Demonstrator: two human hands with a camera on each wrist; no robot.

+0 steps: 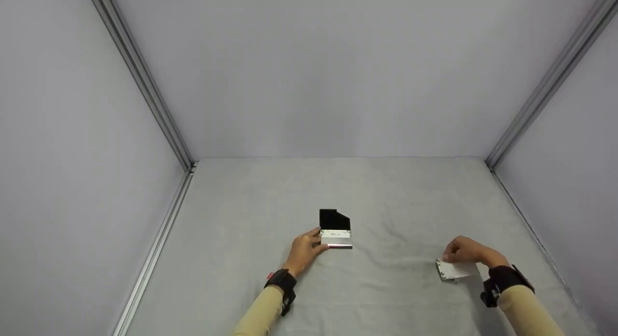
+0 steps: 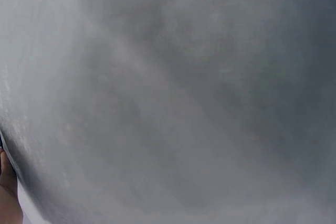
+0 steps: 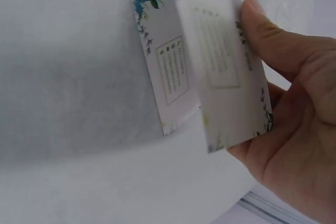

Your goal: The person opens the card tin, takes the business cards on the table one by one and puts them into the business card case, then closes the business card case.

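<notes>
A small card case [image 1: 335,229] with a raised black lid and a silver base holding white cards lies mid-table. My left hand [image 1: 305,251] touches its left side, thumb against the silver base. My right hand [image 1: 464,251] is at the right, above a stack of white cards [image 1: 455,270] on the cloth. In the right wrist view my right hand [image 3: 294,114] pinches one floral-printed card [image 3: 218,72] lifted off another card [image 3: 167,80] beneath it. The left wrist view is a grey blur with only a sliver of the left hand [image 2: 6,192].
The grey cloth-covered table [image 1: 386,201] is enclosed by grey walls at the left, back and right, with metal rails [image 1: 145,85] along the corners. Both forearms wear tan sleeves and black wrist straps.
</notes>
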